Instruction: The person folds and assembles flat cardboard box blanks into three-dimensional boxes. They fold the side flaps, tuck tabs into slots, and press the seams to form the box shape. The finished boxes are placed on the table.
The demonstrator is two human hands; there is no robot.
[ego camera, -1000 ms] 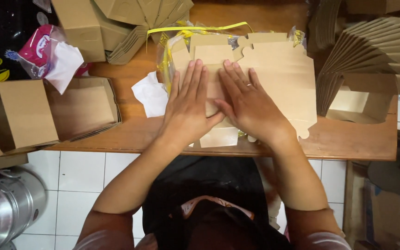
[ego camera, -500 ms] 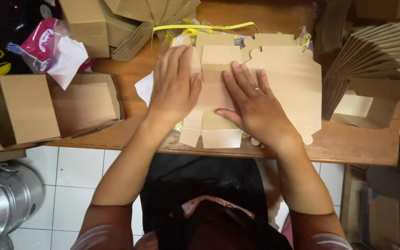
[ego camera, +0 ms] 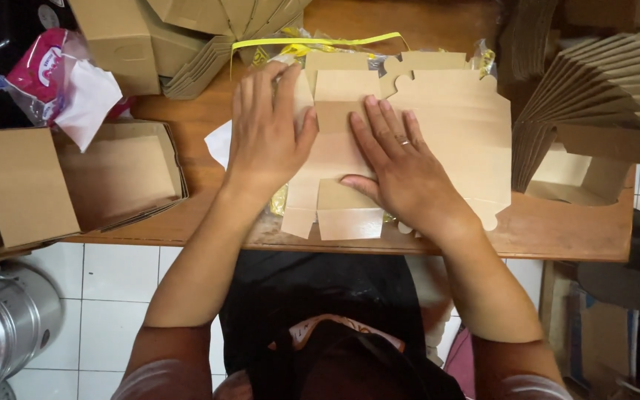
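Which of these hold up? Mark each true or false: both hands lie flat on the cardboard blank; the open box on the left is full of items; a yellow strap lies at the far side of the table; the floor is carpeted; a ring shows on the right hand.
1. Both hands lie flat on the cardboard blank. True: the left hand and the right hand press palm-down on the flat cardboard blank.
2. The open box is full. False: the open box shows only its bare inside.
3. A yellow strap lies at the far side. True: the yellow strap is there.
4. The floor is carpeted. False: the floor is white tile.
5. A ring shows on the right hand. True.
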